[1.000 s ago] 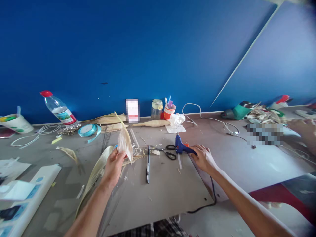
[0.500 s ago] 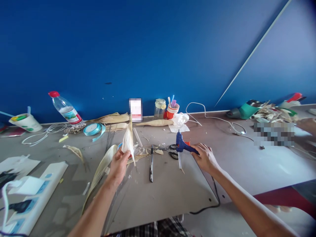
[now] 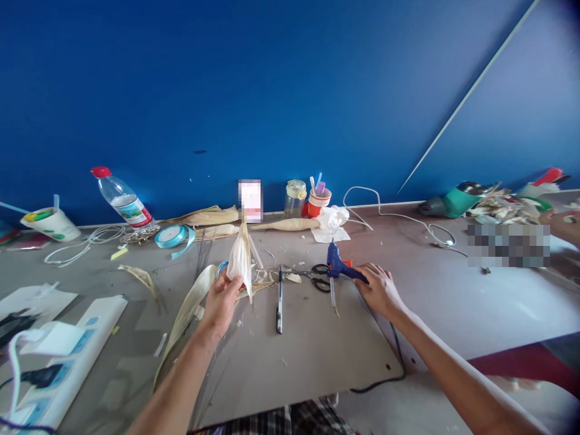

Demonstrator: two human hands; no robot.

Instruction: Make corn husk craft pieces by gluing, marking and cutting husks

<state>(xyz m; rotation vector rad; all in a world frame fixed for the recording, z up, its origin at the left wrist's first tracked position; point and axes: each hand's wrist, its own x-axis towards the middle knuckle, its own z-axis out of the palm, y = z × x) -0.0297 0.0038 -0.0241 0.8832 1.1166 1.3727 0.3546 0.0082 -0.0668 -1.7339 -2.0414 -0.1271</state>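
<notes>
Pinched between the thumb and fingers of my left hand [image 3: 223, 302] is a pale, pleated corn husk piece [image 3: 240, 263], held upright above the table. My right hand [image 3: 379, 290] is closed around the handle of a blue glue gun [image 3: 338, 264], whose nozzle points up and away from me. A clear glue stick [image 3: 333, 293] hangs from the back of the gun. Black-handled scissors [image 3: 321, 284] lie right beside the gun, partly behind it. Between my hands a black pen [image 3: 280, 302] rests on the table, with husk scraps [image 3: 258, 290] near my left hand.
At left are a power strip [image 3: 86, 338], a water bottle [image 3: 124, 202] and a blue ribbon roll [image 3: 171, 236]. Along the wall stand a glass jar [image 3: 295, 199] and a red paper cup [image 3: 318, 203]. Another person's hand [image 3: 564, 226] is at far right, near a husk pile [image 3: 502, 205].
Both hands keep their holds on the husk and the glue gun. The whole view has shifted slightly, and the husk is turned a little in my left fingers.
</notes>
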